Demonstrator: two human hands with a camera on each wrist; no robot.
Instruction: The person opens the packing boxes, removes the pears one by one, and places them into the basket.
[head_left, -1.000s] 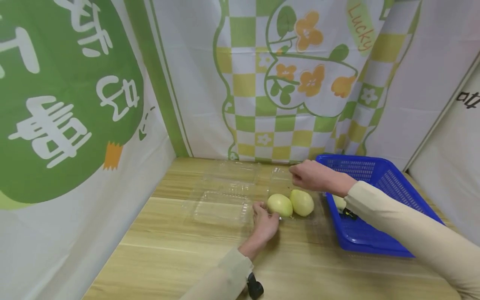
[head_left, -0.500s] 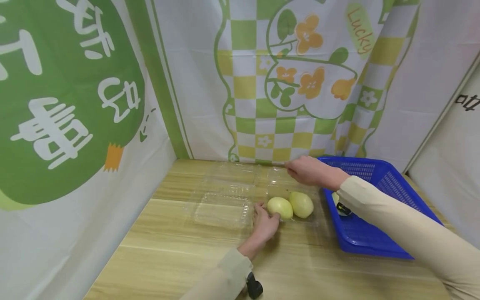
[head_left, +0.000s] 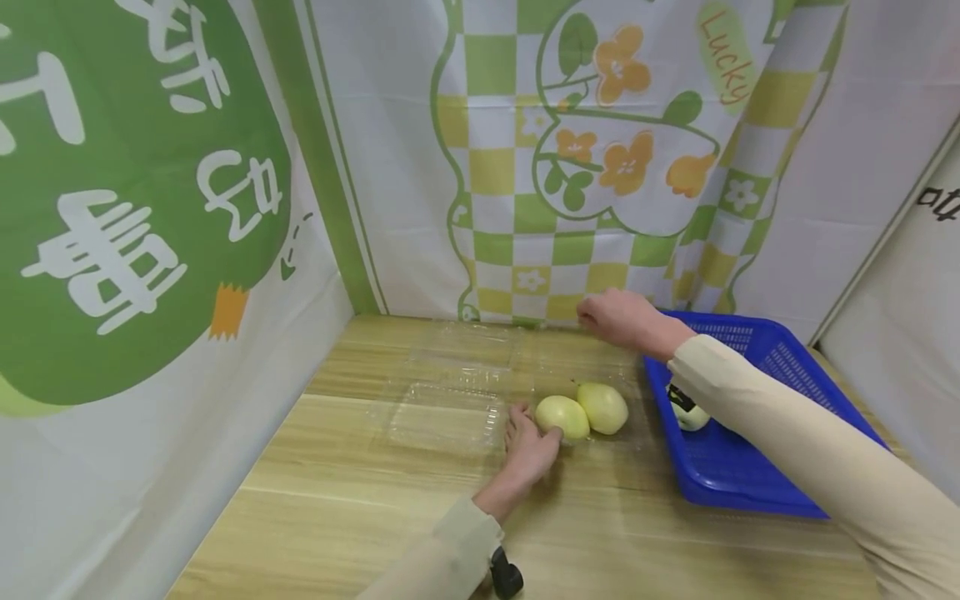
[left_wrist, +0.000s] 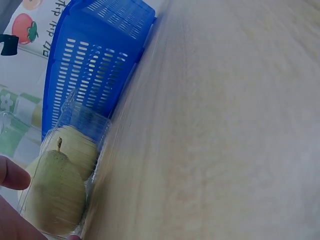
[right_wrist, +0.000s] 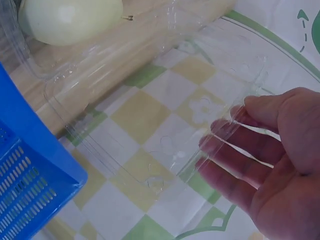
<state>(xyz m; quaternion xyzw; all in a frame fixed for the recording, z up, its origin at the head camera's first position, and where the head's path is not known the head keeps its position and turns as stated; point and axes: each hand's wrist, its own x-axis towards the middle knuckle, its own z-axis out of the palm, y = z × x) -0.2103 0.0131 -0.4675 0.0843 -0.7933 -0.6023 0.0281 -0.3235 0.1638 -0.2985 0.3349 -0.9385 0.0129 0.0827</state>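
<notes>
Two pale yellow-green pears, a left one and a right one, lie side by side in a clear plastic clamshell box. My left hand holds that box at its left front corner, thumb beside the left pear. At the back, my right hand pinches the free edge of the raised clear lid between thumb and fingertips. In the right wrist view the lid stands tilted up, with the checked curtain showing through it.
A second clear clamshell box lies opened out to the left. At the right stands a blue perforated basket, partly behind the right sleeve, with a pale fruit bearing a black label inside. A printed curtain hangs behind the table.
My right hand has risen from the table's back area, lifting the lid edge with it. The left hand stays at the box corner, and the pears have barely shifted.
</notes>
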